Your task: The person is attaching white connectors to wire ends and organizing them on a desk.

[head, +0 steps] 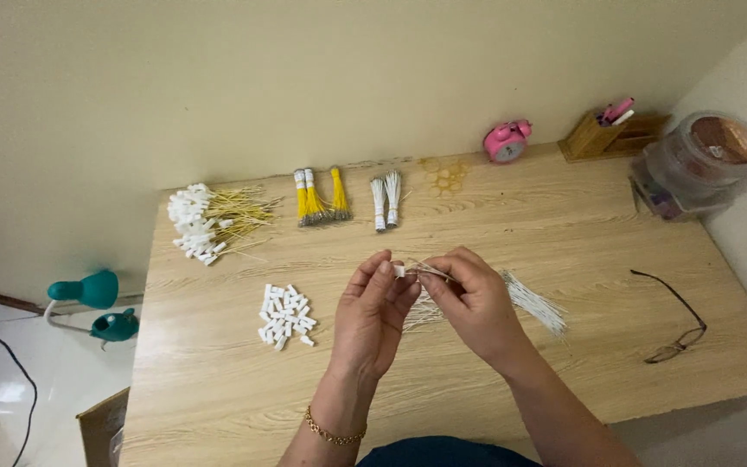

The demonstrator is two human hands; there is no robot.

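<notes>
My left hand (376, 311) pinches a small white plastic connector (399, 271) between thumb and fingertips above the wooden table (218, 380). My right hand (475, 298) holds thin white wires (430, 270) whose ends meet the connector. More loose white wires (536, 304) lie fanned out on the table beneath and to the right of my right hand. A small heap of white connectors (285, 315) sits left of my left hand.
At the back lie a pile of yellow wires with white connectors fitted (211, 220), bundles of yellow wires (320, 199) and white wires (386, 199). A pink alarm clock (507, 141), wooden pen holder (609, 131), clear jar (704, 161) and glasses (678, 318) occupy the right.
</notes>
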